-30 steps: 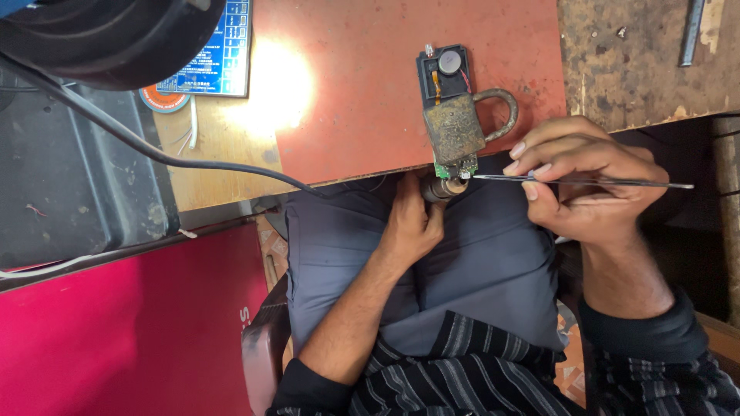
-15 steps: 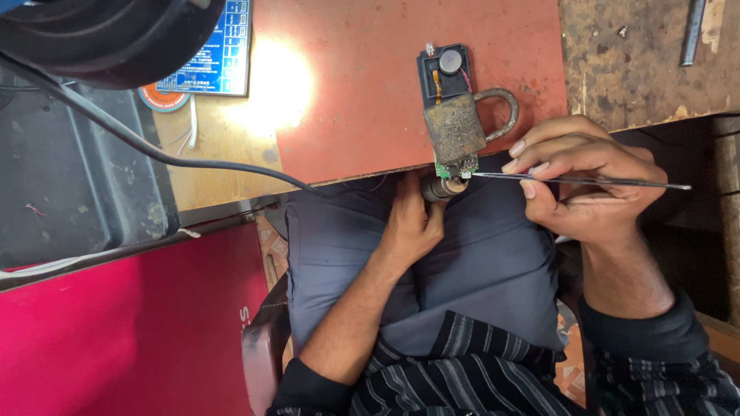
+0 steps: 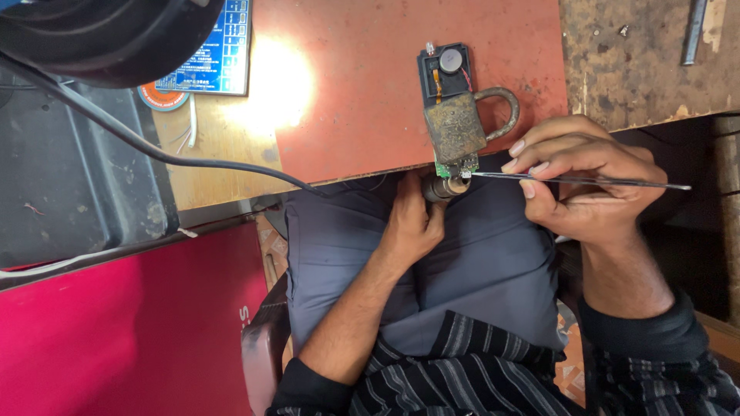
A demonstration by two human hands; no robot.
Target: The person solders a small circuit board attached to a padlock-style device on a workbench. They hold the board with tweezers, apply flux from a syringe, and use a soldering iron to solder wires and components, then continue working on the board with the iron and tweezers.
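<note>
Nearest, grey smooth trousers (image 3: 339, 254) and a dark striped shirt (image 3: 478, 370) with long sleeves. Above the lap, the left hand (image 3: 412, 223) — fingers curled narrow around a small round metal cylinder (image 3: 441, 188), pressed just under the padlock. Right of the padlock, the right hand (image 3: 586, 185), fingers pinched tight on a thin straight metal probe (image 3: 578, 179); pointed tip touching a small green circuit board (image 3: 455, 166) at the lower edge of the padlock. The padlock (image 3: 456, 127) itself: square body, dull brass, worn and scratched, with a curved grey shackle on its right side, lying on a black flat plastic device (image 3: 443, 73) with a round button cell and thin coloured wires just above the padlock. Under the padlock, a reddish-brown mat (image 3: 362, 100), matte, with a bright spot of light to the left. Left of the padlock, a black cable (image 3: 177, 158) across bare pale wood. Far left of the padlock, a blue printed card (image 3: 212, 65) and a big dark round shape, blurred. Right and above the padlock, rough, stained wooden bench (image 3: 640, 69) with a metal strip.
</note>
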